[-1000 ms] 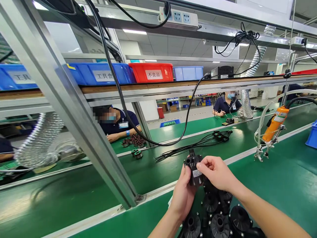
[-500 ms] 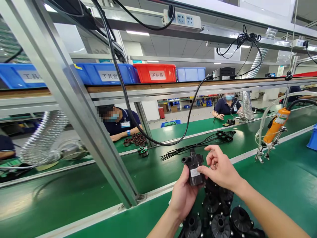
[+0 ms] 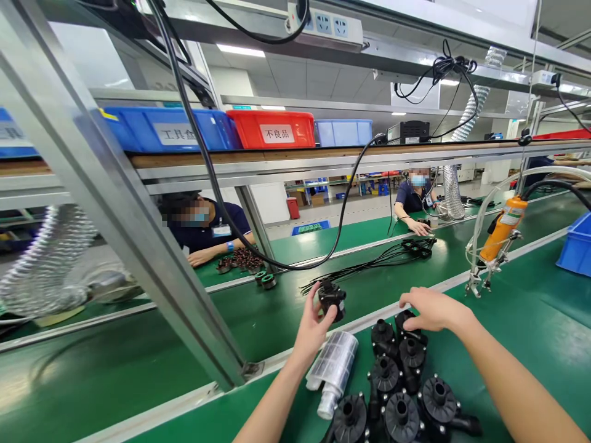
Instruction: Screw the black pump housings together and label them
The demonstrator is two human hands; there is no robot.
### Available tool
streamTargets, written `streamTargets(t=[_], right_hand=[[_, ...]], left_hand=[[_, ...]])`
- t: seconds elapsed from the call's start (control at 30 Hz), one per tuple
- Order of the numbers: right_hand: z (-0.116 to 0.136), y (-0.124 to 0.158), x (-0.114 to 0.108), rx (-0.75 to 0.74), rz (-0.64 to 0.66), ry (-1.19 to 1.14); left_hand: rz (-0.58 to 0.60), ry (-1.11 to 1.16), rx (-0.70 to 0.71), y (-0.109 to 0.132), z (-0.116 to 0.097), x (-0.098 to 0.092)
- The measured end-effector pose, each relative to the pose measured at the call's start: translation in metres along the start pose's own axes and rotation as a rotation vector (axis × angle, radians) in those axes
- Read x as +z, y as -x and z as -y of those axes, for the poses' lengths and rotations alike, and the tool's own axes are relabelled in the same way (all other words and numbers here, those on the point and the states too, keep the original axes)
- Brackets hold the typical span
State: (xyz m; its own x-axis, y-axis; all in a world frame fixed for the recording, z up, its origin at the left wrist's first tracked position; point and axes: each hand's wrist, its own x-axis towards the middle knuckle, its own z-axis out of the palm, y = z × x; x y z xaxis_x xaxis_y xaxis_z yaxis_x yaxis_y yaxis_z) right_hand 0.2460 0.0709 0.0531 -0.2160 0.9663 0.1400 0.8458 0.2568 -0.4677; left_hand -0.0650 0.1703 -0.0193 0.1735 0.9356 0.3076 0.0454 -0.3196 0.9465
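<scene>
In my left hand (image 3: 310, 329) is a small black pump (image 3: 333, 300) with a pale label on its side, raised over the far side of the bench edge strip. Thumb and fingers grip it from the left. My right hand (image 3: 431, 309) is at the back of a group of black pumps (image 3: 401, 415), thumb and forefinger apart beside the rearmost pump (image 3: 405, 321). Whether its fingertips touch that pump I cannot tell. Several pumps stand packed together with their round ports upward. A roll of clear, shiny film (image 3: 336, 363) lies left of them, below my left hand.
Black cables (image 3: 369, 264) lie on the green belt (image 3: 295, 314) ahead. An orange electric screwdriver (image 3: 503, 227) hangs at right, near a blue bin (image 3: 577, 243). A metal post (image 3: 152, 246) rises at left. Two co-workers sit opposite; a black cable loop (image 3: 344, 209) droops between.
My left hand has carried the pump away to the left and tilted it. My right hand has left that pump for the rearmost pump of the group. The film roll now shows.
</scene>
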Motion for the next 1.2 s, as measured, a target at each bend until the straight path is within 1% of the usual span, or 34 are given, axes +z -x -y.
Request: streamTargets(t=[0.1, 0.17, 0.27, 0.33, 0.4, 0.5, 0.57, 0.6, 0.67, 0.77, 0.87, 0.97, 1.0, 1.03, 1.07, 1.13, 1.2], right_hand=[[-0.018, -0.006, 0.001, -0.013, 0.036, -0.015], [-0.020, -0.015, 0.000, -0.030, 0.004, -0.026], [-0.020, -0.035, -0.005, -0.029, -0.081, -0.029], [-0.022, -0.048, -0.005, -0.012, -0.062, -0.029], [-0.028, -0.061, 0.001, 0.020, 0.051, -0.022], [-0.039, -0.076, 0.015, 0.075, 0.282, -0.020], [-0.046, -0.085, 0.024, 0.095, 0.376, -0.029], [-0.048, -0.090, 0.028, 0.099, 0.383, -0.034], [-0.050, -0.100, 0.034, 0.083, 0.333, -0.050], [-0.046, -0.115, 0.042, 0.002, 0.262, -0.106], [-0.043, -0.123, 0.051, -0.088, 0.290, -0.182], [-0.048, -0.128, 0.057, -0.114, 0.301, -0.240], [-0.052, -0.131, 0.059, -0.110, 0.278, -0.251], [-0.055, -0.134, 0.060, -0.104, 0.229, -0.255], [-0.059, -0.137, 0.063, -0.097, 0.152, -0.252], [-0.064, -0.145, 0.071, -0.085, -0.058, -0.234], [-0.065, -0.153, 0.085, -0.091, -0.279, -0.215]], left_hand=[[-0.058, -0.151, -0.001, -0.016, 0.032, -0.035], [-0.077, -0.180, -0.008, -0.021, 0.045, -0.051], [-0.075, -0.204, -0.004, -0.022, 0.055, -0.061], [-0.061, -0.215, 0.008, -0.021, 0.058, -0.062], [-0.062, -0.235, 0.021, -0.019, 0.060, -0.063], [-0.081, -0.265, 0.025, -0.019, 0.063, -0.064], [-0.090, -0.274, 0.023, -0.025, 0.067, -0.062], [-0.092, -0.274, 0.023, -0.030, 0.068, -0.059], [-0.090, -0.265, 0.030, -0.043, 0.072, -0.050], [-0.060, -0.231, 0.052, -0.065, 0.076, -0.032], [-0.014, -0.193, 0.073, -0.078, 0.079, -0.019], [0.027, -0.176, 0.066, -0.082, 0.083, -0.016], [0.042, -0.174, 0.060, -0.082, 0.084, -0.015], [0.059, -0.173, 0.052, -0.082, 0.085, -0.014], [0.078, -0.173, 0.044, -0.081, 0.086, -0.013], [0.119, -0.181, 0.030, -0.080, 0.087, -0.009], [0.156, -0.203, 0.021, -0.079, 0.084, -0.005]])
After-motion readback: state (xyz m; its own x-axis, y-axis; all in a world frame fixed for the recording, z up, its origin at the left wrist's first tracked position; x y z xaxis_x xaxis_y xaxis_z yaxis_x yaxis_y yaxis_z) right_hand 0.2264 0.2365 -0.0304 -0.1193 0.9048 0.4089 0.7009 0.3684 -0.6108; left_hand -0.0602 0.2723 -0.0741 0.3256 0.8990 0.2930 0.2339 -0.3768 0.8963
